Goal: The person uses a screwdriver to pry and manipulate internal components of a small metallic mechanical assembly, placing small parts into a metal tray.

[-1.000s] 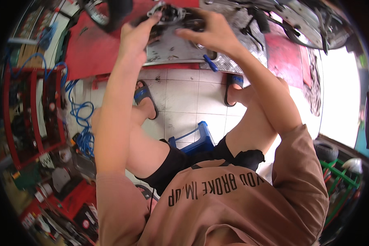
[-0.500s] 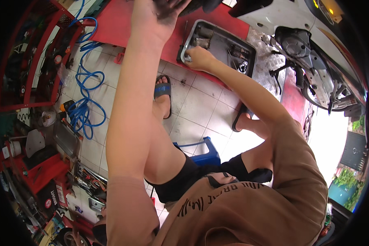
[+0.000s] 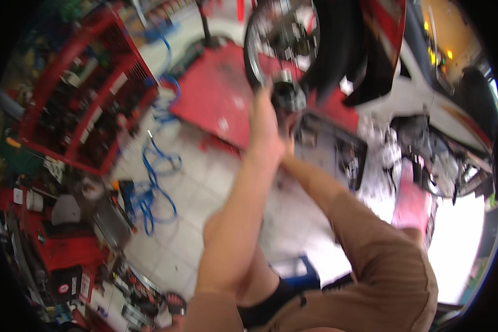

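Motion blur softens the whole view. My left hand reaches up beside the lower rim of a spoked motorcycle wheel; its fingers are smeared. Close by, my right hand is partly covered by my left wrist, and its fingers cannot be made out. Just above both hands is a round grey metal part, dark in its middle; which hand bears it, if either, does not show. To the right of my hands, a dark metal tray with metal parts in it lies on the red platform.
A white motorcycle body rises at the right. Red shelving with tools stands at the left, a coiled blue hose on the tiles beside it. A blue stool is near my legs; a red toolbox is at the lower left.
My right hand has left the tray's near edge and come up beside my left hand. The view has shifted, bringing the wheel and the round metal part into sight.
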{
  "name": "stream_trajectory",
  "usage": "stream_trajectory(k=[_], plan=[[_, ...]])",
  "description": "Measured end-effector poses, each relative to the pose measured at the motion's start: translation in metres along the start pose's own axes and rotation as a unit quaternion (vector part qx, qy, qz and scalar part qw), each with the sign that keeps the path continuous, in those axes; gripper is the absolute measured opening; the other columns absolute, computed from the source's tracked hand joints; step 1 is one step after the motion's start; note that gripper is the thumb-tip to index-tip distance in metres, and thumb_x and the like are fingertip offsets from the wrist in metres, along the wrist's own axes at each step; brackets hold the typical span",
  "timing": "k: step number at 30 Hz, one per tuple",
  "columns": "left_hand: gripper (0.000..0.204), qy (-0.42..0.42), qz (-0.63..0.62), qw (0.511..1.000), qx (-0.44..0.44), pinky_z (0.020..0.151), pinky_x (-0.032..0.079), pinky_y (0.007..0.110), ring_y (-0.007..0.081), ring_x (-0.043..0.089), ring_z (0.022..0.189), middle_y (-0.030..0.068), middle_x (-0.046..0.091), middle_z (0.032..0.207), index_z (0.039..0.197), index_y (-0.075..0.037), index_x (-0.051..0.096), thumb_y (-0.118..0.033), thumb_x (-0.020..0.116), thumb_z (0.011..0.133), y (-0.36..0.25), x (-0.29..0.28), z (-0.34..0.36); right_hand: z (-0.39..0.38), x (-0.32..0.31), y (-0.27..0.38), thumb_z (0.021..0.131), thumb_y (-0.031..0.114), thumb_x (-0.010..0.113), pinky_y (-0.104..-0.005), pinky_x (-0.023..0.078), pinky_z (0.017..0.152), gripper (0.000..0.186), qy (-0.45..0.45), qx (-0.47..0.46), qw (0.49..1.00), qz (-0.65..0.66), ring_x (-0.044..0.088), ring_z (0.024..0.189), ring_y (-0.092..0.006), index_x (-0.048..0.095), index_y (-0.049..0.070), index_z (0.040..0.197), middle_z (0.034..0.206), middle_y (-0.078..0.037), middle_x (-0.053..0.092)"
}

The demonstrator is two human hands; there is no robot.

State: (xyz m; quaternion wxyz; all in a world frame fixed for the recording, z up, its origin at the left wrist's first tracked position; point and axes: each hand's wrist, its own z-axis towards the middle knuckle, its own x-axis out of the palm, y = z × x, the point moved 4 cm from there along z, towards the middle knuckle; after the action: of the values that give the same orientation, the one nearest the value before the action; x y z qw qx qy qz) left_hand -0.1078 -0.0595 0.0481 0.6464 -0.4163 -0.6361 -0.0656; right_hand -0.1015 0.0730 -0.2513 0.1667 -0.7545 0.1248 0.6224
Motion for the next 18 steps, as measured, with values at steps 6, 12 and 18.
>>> stream_trajectory(k=[6, 12, 18], plan=[[0.029, 0.014, -0.016, 1.000, 0.013, 0.081, 0.054, 0.039, 0.0221, 0.067, 0.088, 0.0068, 0.068, 0.095, 0.101, -0.010, 0.062, -0.033, 0.046, 0.093, 0.008, -0.023, 0.023, -0.045, -0.093, -0.003, 0.076, 0.027, 0.061, -0.0440, 0.051, 0.086, 0.037, 0.038, 0.059, 0.947, 0.315, 0.063, 0.101, -0.0333, 0.063, 0.006, 0.106, 0.101, -0.020, 0.065], [0.018, -0.034, -0.019, 0.999, 0.031, 0.068, 0.056, 0.036, 0.0192, 0.065, 0.072, 0.0045, 0.066, 0.080, 0.091, -0.010, 0.060, -0.028, 0.062, 0.088, -0.013, -0.023, -0.004, -0.173, -0.133, -0.077, 0.091, 0.017, 0.044, -0.0296, 0.049, 0.065, 0.033, 0.161, 0.031, 0.776, 0.609, 0.057, 0.077, -0.0157, 0.060, 0.005, 0.118, 0.095, -0.005, 0.062], [0.007, 0.014, 0.131, 0.959, 0.251, 0.045, 0.046, 0.022, 0.0109, 0.059, 0.051, 0.0040, 0.064, 0.070, 0.084, -0.010, 0.061, -0.014, 0.067, 0.084, -0.056, 0.027, -0.075, -0.424, -0.258, -0.177, 0.084, 0.009, 0.048, -0.0292, 0.048, 0.071, 0.025, -0.116, 0.041, 0.763, 0.635, 0.058, 0.079, -0.0159, 0.060, -0.001, 0.104, 0.090, -0.008, 0.061]])
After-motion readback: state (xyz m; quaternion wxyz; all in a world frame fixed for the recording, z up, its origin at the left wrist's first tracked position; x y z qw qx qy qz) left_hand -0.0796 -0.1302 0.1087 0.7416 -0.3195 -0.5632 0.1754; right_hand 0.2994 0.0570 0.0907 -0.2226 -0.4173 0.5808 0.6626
